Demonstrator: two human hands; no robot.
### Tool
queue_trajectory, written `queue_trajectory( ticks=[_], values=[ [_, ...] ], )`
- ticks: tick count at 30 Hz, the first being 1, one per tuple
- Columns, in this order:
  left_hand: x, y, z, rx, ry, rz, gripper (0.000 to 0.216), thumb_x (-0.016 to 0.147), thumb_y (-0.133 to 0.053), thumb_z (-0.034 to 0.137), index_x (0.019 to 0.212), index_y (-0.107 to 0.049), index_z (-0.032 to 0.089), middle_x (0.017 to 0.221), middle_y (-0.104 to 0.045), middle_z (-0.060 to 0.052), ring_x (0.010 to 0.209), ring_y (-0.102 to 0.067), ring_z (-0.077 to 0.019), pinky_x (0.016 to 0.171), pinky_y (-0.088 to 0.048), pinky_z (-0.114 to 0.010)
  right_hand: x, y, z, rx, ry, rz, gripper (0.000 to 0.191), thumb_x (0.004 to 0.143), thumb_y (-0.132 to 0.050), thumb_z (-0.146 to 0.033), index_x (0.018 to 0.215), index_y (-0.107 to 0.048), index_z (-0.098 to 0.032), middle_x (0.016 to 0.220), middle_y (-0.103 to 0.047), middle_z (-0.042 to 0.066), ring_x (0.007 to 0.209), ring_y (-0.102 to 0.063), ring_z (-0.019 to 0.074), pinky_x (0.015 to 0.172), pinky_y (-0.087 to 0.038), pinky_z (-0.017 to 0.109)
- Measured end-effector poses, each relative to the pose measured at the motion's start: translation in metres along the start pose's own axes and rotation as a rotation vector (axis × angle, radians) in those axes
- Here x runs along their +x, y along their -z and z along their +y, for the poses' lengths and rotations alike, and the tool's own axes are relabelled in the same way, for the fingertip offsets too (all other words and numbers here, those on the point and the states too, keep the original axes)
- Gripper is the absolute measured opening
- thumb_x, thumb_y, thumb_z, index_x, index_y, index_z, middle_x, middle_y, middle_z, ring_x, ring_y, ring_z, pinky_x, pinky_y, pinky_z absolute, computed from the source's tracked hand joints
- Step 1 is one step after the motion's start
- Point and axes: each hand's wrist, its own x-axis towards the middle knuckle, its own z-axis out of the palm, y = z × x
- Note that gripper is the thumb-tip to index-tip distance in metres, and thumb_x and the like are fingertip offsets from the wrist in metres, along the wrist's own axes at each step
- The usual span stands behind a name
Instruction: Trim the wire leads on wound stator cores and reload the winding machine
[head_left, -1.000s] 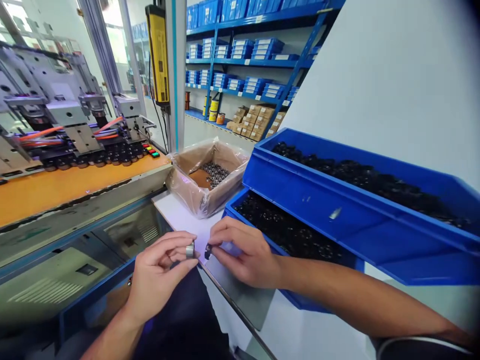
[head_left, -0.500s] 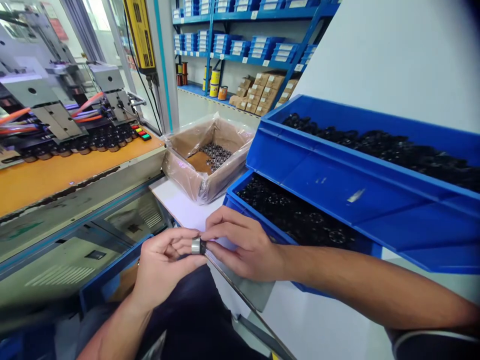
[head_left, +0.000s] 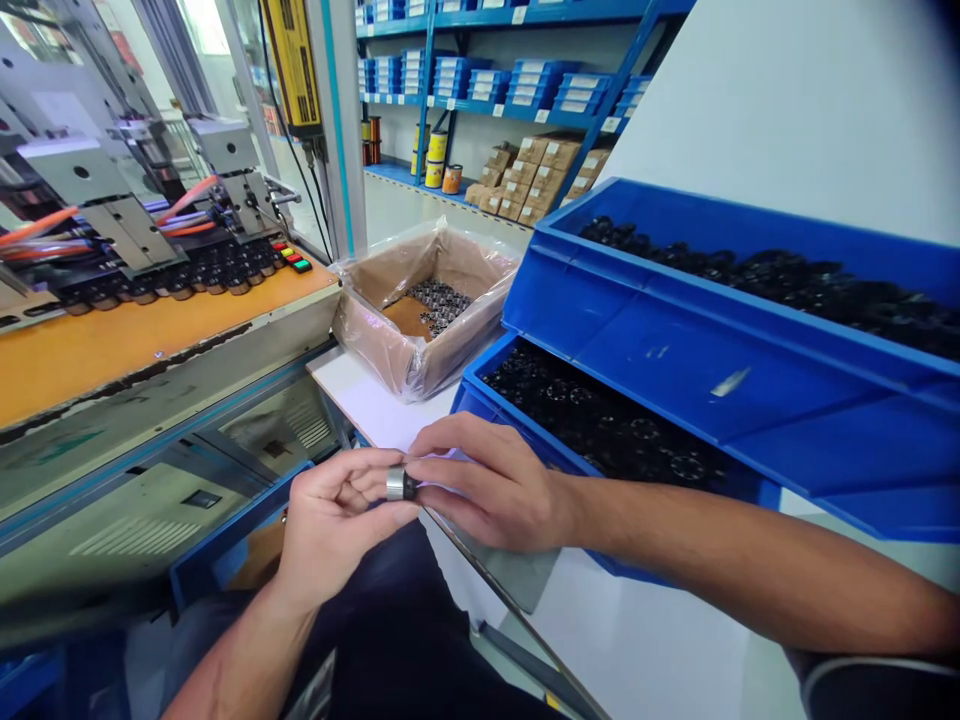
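Observation:
My left hand (head_left: 334, 525) pinches a small silver metal ring (head_left: 395, 484) between thumb and fingers. My right hand (head_left: 491, 482) pinches a small black part (head_left: 409, 487) and holds it against the ring's right side. Both hands meet above my lap, just in front of the white table edge (head_left: 367, 405). Right behind my right hand sits the lower blue bin (head_left: 480, 400), filled with black round parts.
A second blue bin (head_left: 622, 330) of black parts is stacked above the first. A plastic-lined cardboard box (head_left: 390, 340) holds small metal pieces. At left, a machine (head_left: 112, 230) with an orange top (head_left: 112, 345) carries a row of black parts. Blue shelves (head_left: 525, 60) stand behind.
The black part and the silver ring were apart a second ago; my right hand brought the black part up against the ring. The camera tilted slightly.

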Motion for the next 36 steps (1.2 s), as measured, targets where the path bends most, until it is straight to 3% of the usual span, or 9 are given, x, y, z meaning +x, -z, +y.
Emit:
queue_trajectory(
  ticks=[5,10,23,30,36],
  values=[
    [0.0009,-0.0010,0.0002,-0.081,0.014,-0.029,0.037,0.065,-0.084,0.004,0.096,-0.077,0.023,0.077,-0.078,0.000,0.074,-0.075,-0.0148,0.069,-0.060,-0.019,-0.0008,-0.0014,0.0005,0.006,0.032,0.000,0.023,0.092,-0.060,-0.017,0.113,-0.057,-0.009,0.098,-0.064,0.013,0.094,-0.063,0.0183,0.075,-0.061,0.031],
    [0.0010,-0.0017,-0.0020,-0.176,0.024,-0.053,0.040,0.065,-0.083,0.000,0.096,-0.077,0.024,0.083,-0.080,0.000,0.077,-0.075,-0.0107,0.071,-0.058,-0.012,0.0002,-0.0013,-0.0009,0.007,0.047,-0.003,0.020,0.091,-0.060,-0.013,0.110,-0.058,-0.006,0.098,-0.064,0.015,0.094,-0.063,0.0193,0.077,-0.060,0.032],
    [0.0019,0.0012,-0.0049,-0.239,0.040,-0.083,0.040,0.066,-0.082,-0.001,0.098,-0.077,0.023,0.086,-0.080,-0.001,0.082,-0.076,-0.0121,0.078,-0.058,-0.015,0.0018,-0.0027,-0.0014,0.011,0.044,-0.026,0.019,0.091,-0.060,-0.010,0.109,-0.060,-0.006,0.101,-0.064,0.016,0.097,-0.063,0.0195,0.077,-0.060,0.032],
    [0.0030,-0.0003,-0.0033,-0.258,0.058,-0.091,0.037,0.067,-0.081,-0.001,0.095,-0.078,0.023,0.080,-0.080,0.001,0.076,-0.075,-0.0091,0.070,-0.056,-0.009,0.0017,-0.0027,-0.0015,0.012,0.028,-0.027,0.020,0.091,-0.061,-0.012,0.109,-0.059,-0.005,0.102,-0.064,0.017,0.098,-0.063,0.0197,0.078,-0.060,0.033],
    [0.0037,0.0013,-0.0030,-0.210,0.073,-0.070,0.036,0.065,-0.084,0.002,0.094,-0.079,0.023,0.079,-0.080,0.000,0.073,-0.075,-0.0107,0.071,-0.058,-0.013,-0.0003,-0.0042,0.0003,-0.025,0.031,-0.017,0.018,0.091,-0.063,-0.015,0.107,-0.061,-0.007,0.101,-0.065,0.014,0.096,-0.063,0.0180,0.076,-0.059,0.032]
  ],
)
